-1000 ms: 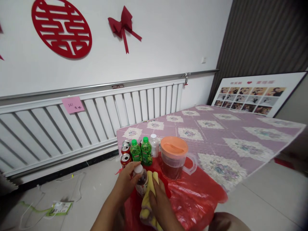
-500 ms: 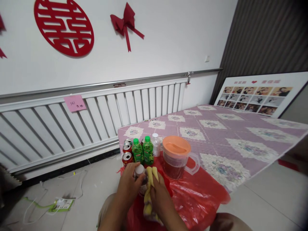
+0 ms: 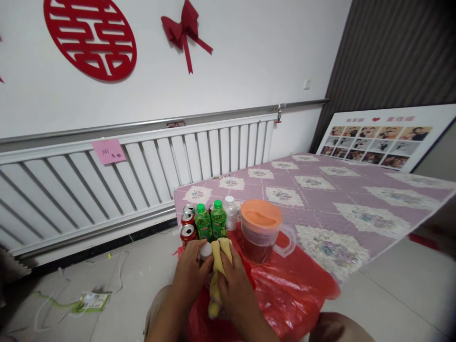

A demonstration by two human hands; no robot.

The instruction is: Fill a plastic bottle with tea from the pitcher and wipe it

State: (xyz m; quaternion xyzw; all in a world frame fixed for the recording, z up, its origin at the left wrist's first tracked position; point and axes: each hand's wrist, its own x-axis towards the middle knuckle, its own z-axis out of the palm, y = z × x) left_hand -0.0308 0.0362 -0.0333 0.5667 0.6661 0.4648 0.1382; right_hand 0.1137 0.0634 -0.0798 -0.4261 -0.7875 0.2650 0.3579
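Note:
My left hand [image 3: 192, 265] is wrapped round a bottle with a white cap [image 3: 205, 251], near the front of the red plastic sheet [image 3: 285, 294]. A folded yellow cloth [image 3: 218, 275] is gripped in my right hand [image 3: 233, 282], pressed against the bottle's side. Most of the bottle's body is hidden by the cloth and my fingers. Just behind stand two green bottles with green caps [image 3: 218, 222], a clear bottle with a white cap [image 3: 231, 214] and several drink cans [image 3: 188, 233]. To the right is a clear jug with an orange lid [image 3: 261, 218], partly filled with brownish liquid.
A purple flowered cloth [image 3: 313, 199] covers the table or bed surface. Along the wall runs a white radiator [image 3: 156, 166] with a pink note [image 3: 109, 151]. A power strip [image 3: 91, 302] with cables lies on the floor at left. A photo board [image 3: 377, 140] leans at back right.
My right hand and the yellow cloth have shifted slightly up along the bottle, and the cloth now covers more of its side. The left hand keeps its hold.

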